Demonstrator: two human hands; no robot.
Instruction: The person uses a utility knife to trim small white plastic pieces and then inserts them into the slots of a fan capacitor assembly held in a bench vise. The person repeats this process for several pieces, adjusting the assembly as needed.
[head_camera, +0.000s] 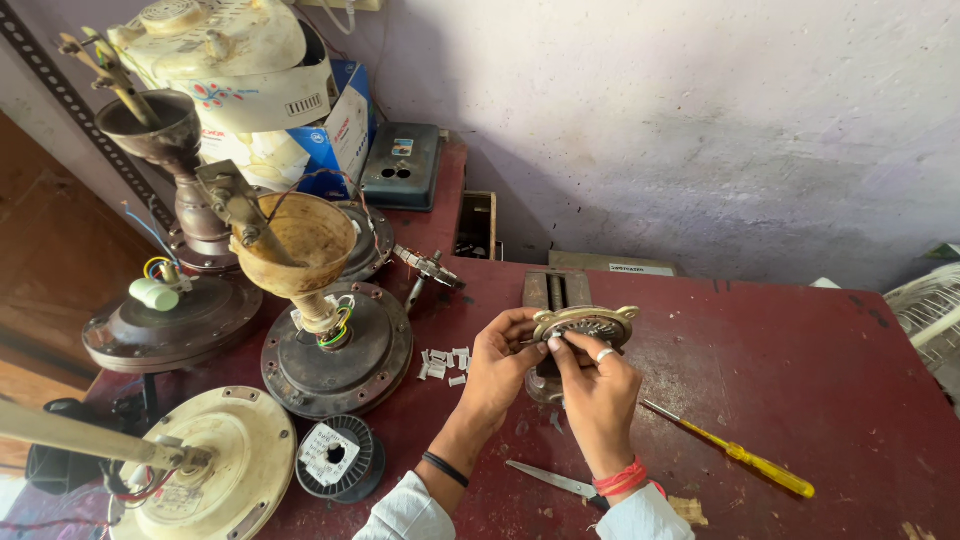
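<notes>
Nearest the lens: two white sleeve cuffs, then a pair of grey metal scissors (548, 479) flat on the dark red painted surface (800, 380), just beside the right wrist.

Both hands work on one round grey-and-brass wound motor stator (585, 325), clamped in a grey bench vise (556, 300) mid-surface. Left hand (497, 368) pinches closed at the stator's near-left rim; right hand (592, 385), ring on one finger, has fingertips narrowed onto the same edge. What sits between the fingers is too small to tell.

Judgement: slot work on the stator windings, probably seating insulation. Next move needs a fine two-finger push, stator kept steady in the vise.

Counts:
- 1 yellow-handled screwdriver (735, 452), right of the hands
- roughly a dozen small white paper slips (444, 363), left of the left hand
- 1 spool of dark wire with white label (335, 456)
- 4 ceiling fan motor housings on the left, nearest is cream (215, 470)
</notes>
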